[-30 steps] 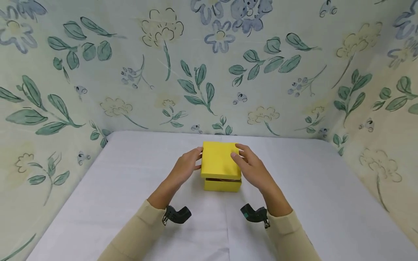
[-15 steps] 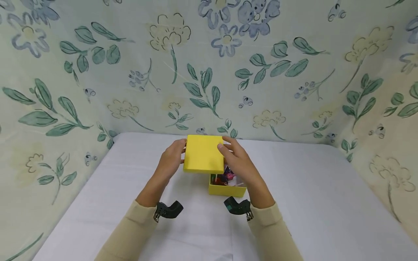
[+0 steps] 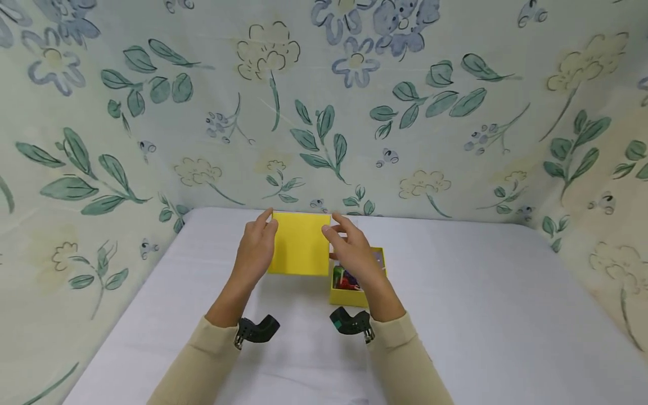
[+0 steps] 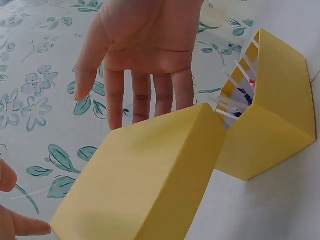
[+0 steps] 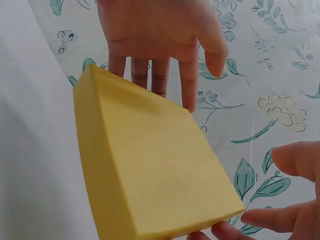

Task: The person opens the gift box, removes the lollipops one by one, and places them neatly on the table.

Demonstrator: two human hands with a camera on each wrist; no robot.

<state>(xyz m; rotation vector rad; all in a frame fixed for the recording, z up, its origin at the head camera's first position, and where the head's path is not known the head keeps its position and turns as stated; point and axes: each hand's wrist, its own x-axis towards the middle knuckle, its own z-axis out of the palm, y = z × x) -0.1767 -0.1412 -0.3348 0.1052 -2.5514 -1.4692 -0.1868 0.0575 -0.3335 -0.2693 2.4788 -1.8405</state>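
A square yellow box lid (image 3: 298,243) hangs above the table between both hands, tilted to show its flat top in the head view. My left hand (image 3: 253,247) presses the lid's left edge, fingertips at its upper corner. Along the right edge, my right hand (image 3: 356,256) touches it with straight fingers (image 4: 141,95), the thumb standing off the lid in the left wrist view. Behind the right hand stands the lidless yellow box (image 3: 349,298), partly hidden. Inside it are white sticks (image 4: 230,112) with wrapped coloured ends, like lollipops, and something red and green.
A white cloth (image 3: 481,315) covers the table. Floral fabric (image 3: 324,101) hangs behind it and at both sides. A black wrist camera (image 3: 258,329) juts inward from the left cuff, and another camera (image 3: 351,322) from the right.
The yellow lid has come up off the box and moved left with both hands, tilting to face the head camera. The box's contents have come into view.
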